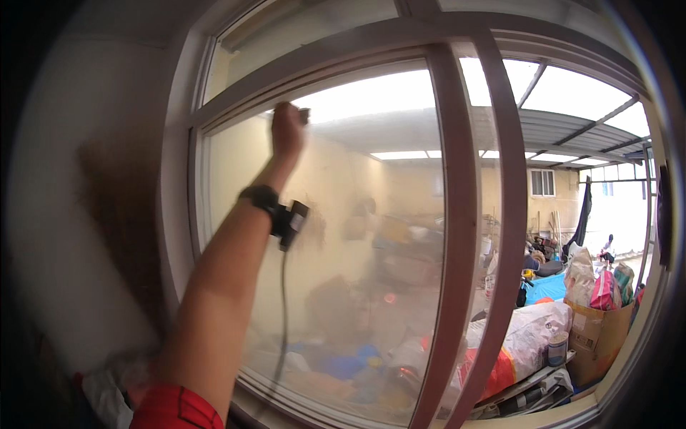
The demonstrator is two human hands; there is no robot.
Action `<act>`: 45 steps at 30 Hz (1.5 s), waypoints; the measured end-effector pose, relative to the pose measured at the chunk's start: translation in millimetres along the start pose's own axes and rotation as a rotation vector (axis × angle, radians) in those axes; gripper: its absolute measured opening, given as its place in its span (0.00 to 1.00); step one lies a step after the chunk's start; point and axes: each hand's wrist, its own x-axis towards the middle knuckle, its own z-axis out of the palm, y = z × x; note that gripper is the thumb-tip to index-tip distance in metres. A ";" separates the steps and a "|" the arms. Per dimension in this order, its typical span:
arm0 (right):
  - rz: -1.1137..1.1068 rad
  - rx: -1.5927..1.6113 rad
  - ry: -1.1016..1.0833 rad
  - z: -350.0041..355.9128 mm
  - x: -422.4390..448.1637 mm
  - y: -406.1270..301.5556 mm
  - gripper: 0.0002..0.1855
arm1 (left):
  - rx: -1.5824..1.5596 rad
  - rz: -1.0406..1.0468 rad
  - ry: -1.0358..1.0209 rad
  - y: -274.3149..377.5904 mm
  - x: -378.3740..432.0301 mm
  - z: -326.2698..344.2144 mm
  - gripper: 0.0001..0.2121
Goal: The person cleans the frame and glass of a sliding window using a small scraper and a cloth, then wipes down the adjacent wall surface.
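Observation:
My left hand [288, 131] is raised to the upper left of a hazy glass pane [343, 257], close under the top rail of the sliding window sash [455, 214]. Its fingers are closed on a small dark object [304, 116]; only one end shows beside the fist, too little to tell what it is. A black strap [260, 197] circles the wrist and carries a small black device [292, 225], from which a dark cable [284, 311] hangs down. The forearm comes out of a red sleeve [179, 407]. My right hand is out of view.
A blurred brown bundle, apparently a straw broom [120, 214], leans at the white wall [64, 187]. Through the open right part I see a cardboard box [597, 338] with bags, a white woven sack [536, 327], a can [557, 348], a blue sheet [544, 289] and a distant person [608, 251].

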 end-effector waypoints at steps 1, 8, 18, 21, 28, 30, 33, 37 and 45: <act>-0.007 0.004 0.000 5.4 0.6 -2.5 0.13 | 0.298 -0.080 0.036 -41.7 7.1 -16.2 0.12; 0.069 -0.005 -0.018 -8.7 -2.3 3.7 0.14 | -0.244 0.318 -0.169 84.1 -15.8 23.8 0.07; 0.037 0.031 -0.001 15.0 -1.4 6.6 0.12 | 0.023 0.104 -0.104 -4.2 15.2 4.9 0.09; 0.040 -0.009 0.069 1.6 -0.9 23.1 0.11 | -0.313 0.717 -0.347 108.8 -13.4 20.2 0.04; 0.006 -0.111 0.111 12.4 -3.8 6.9 0.09 | 0.174 0.033 -0.149 9.7 -9.8 -14.5 0.06; 0.023 -0.124 0.129 9.8 -2.6 10.7 0.09 | -0.225 0.354 -0.274 51.8 -27.6 1.9 0.03; 0.024 -0.148 0.144 11.5 -1.5 23.0 0.09 | -0.367 0.202 -0.424 58.7 -17.1 -1.7 0.02; -0.024 -0.128 0.111 27.9 -0.8 15.9 0.09 | 0.045 0.059 -0.286 -6.2 11.0 -11.7 0.03; -0.044 -0.113 0.136 32.5 -0.6 15.3 0.10 | -0.114 -0.027 -0.178 -2.2 4.6 -3.7 0.06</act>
